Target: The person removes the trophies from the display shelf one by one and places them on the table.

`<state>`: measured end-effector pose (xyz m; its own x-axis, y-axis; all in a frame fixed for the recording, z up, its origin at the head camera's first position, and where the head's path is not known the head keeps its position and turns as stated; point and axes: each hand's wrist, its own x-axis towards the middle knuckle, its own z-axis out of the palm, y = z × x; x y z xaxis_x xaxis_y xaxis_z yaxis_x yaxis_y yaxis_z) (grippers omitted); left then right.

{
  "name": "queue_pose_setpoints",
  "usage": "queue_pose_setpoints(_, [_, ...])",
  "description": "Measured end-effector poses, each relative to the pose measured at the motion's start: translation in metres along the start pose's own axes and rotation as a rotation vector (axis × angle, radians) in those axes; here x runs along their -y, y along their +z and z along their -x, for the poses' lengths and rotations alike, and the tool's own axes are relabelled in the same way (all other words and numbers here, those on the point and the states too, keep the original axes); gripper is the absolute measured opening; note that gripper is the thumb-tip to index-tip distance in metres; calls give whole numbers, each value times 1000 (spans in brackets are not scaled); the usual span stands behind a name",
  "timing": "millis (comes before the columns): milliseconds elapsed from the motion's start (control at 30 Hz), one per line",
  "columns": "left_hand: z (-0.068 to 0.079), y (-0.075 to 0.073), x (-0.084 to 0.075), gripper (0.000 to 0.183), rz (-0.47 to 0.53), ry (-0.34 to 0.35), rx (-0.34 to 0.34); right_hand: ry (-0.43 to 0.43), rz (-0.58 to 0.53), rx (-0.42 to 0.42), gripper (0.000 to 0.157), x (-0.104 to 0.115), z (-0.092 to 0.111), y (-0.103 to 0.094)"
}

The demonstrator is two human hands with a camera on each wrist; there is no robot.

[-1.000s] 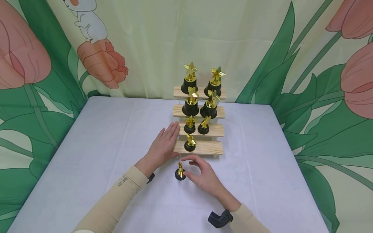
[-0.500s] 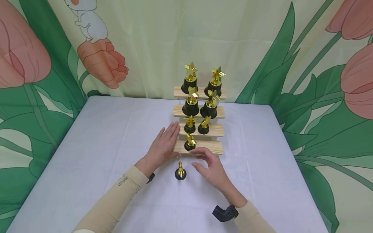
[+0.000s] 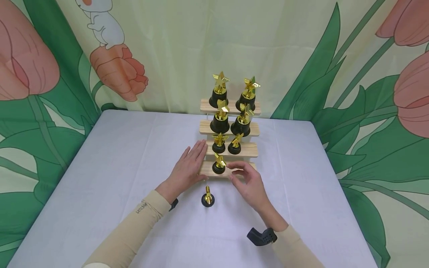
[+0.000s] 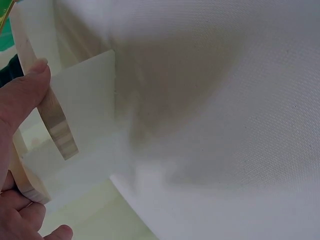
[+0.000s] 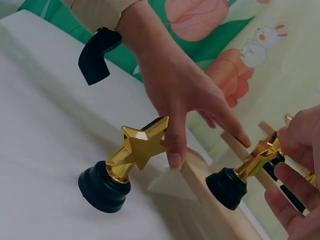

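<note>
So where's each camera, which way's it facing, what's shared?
Head: head-worn, looks forward and down at the wooden stand; left hand, right hand, sleeves show.
Left wrist: worn there, faces the stand's edge and tablecloth; left hand partly shows.
Right wrist: worn there, faces leftward across the stand; both hands show.
Head and right wrist share the trophy on the tablecloth.

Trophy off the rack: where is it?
In the head view, the trophy stands on the white table in front of the lowest shelf, toward its left end, near the left hand.

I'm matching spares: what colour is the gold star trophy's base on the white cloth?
Black round base, clearest in right wrist view.
</note>
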<state>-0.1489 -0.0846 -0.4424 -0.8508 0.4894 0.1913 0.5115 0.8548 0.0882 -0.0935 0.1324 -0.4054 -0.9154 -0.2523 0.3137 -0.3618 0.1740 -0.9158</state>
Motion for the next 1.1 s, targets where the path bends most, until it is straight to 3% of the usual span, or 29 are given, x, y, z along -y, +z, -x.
queue_pose_setpoints(500, [0,1,-1,114,-8,-5,0,32,27,24,40,-3,-15,5])
queue_pose_setpoints(1100, [1,2,0,113,-60,3,-13,-23,13,86,50,-6,-26,13])
